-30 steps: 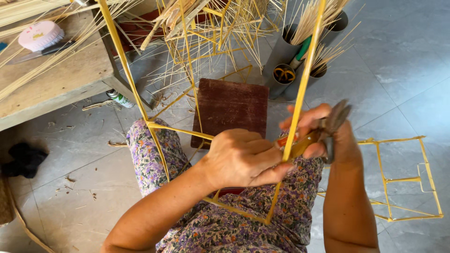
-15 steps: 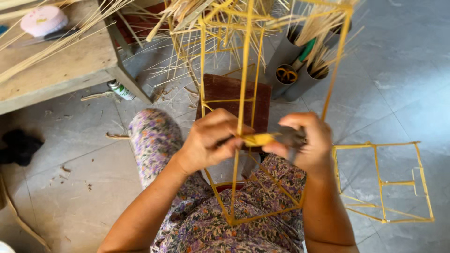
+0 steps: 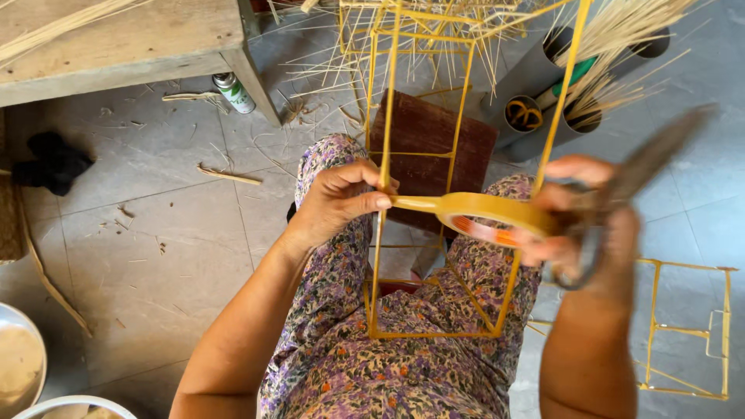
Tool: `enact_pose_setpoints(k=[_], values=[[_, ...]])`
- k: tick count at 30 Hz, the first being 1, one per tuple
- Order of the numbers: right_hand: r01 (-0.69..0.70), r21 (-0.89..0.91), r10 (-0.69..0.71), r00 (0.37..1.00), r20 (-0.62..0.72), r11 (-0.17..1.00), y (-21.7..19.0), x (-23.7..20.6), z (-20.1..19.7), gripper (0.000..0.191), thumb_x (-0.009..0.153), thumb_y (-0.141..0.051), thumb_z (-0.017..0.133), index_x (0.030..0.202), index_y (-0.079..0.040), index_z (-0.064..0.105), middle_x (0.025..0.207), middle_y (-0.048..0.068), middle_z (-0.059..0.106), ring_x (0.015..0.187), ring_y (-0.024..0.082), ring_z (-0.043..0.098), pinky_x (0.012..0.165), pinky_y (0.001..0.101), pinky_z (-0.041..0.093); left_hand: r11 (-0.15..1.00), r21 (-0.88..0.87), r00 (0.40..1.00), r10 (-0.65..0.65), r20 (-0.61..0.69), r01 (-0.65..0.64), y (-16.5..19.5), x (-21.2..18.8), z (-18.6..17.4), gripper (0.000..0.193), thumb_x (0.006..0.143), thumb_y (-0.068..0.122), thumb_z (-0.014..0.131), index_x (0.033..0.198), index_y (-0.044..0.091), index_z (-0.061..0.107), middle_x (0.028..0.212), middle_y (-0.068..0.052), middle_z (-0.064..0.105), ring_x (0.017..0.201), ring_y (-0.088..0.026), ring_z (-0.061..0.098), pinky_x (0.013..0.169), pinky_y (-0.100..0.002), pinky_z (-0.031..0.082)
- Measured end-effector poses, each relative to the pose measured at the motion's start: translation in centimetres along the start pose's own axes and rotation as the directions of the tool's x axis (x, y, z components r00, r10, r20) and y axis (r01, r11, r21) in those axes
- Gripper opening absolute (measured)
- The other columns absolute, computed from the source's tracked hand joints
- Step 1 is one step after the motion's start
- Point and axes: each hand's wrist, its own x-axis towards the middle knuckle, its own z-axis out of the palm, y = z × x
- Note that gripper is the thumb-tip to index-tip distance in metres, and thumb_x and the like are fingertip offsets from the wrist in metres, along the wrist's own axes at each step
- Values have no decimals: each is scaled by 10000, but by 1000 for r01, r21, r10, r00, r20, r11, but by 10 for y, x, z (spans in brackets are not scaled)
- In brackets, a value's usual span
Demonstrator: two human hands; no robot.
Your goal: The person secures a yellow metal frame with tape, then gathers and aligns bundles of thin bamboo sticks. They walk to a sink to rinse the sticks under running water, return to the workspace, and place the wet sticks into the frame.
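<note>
Both hands are up over my lap: my left hand (image 3: 341, 203) pinches the tape end against an upright of the yellow stick frame (image 3: 434, 233) resting on my knees. My right hand (image 3: 578, 233), blurred, is closed on the tape roll (image 3: 485, 216) and a pair of scissors (image 3: 628, 186). A second frame (image 3: 687, 326) lies on the floor.

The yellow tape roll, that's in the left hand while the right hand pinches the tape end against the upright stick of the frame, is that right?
Not quite: the hands are swapped. The head view shows the yellow tape roll in the right hand, which also holds scissors, while the left hand pinches the tape end against the upright stick of the frame.
</note>
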Motion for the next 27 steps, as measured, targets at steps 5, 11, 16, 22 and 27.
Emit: enact_pose_setpoints(k=[5,11,16,22,27], values=[[91,-63,-98,987,-126,994,-18,-4,-73,665,964,-474,771,1288,20,465,704,104,632,504,110,606,652,292,574,1000,-2,996,22,-82,-22,1,-8,1,74,955,91,760,936,48,703,1037,-41,733,1052,-130,677,965,-311,539],[40,-252,-83,984,-161,967,19,-26,-110,611,897,-196,870,1327,49,512,796,165,679,576,140,627,532,180,485,999,-21,989,-38,-145,35,0,-8,13,115,984,102,713,890,67,658,1016,-25,705,1025,-114,649,939,-294,523],[57,-168,-94,971,-218,984,48,-37,-115,554,930,-120,896,1312,34,525,867,162,693,658,135,637,590,185,486,1000,26,984,-11,-175,16,1,-9,19,139,990,67,681,872,77,609,1013,-24,689,1027,-115,652,916,-291,522],[14,-61,-29,965,-260,998,74,-41,-103,558,925,-162,898,1329,1,549,877,141,705,663,127,638,602,203,497,1000,4,959,28,-281,-28,15,-9,34,178,952,5,656,1014,110,527,995,-50,704,978,-130,658,856,-282,533],[11,-46,-25,943,-330,999,90,-47,-83,498,981,-164,863,1323,-12,536,893,135,694,706,140,642,657,211,508,879,398,923,349,-159,-264,33,-9,50,81,1023,58,639,1071,60,575,1051,-39,687,1035,-158,693,915,-289,572]])
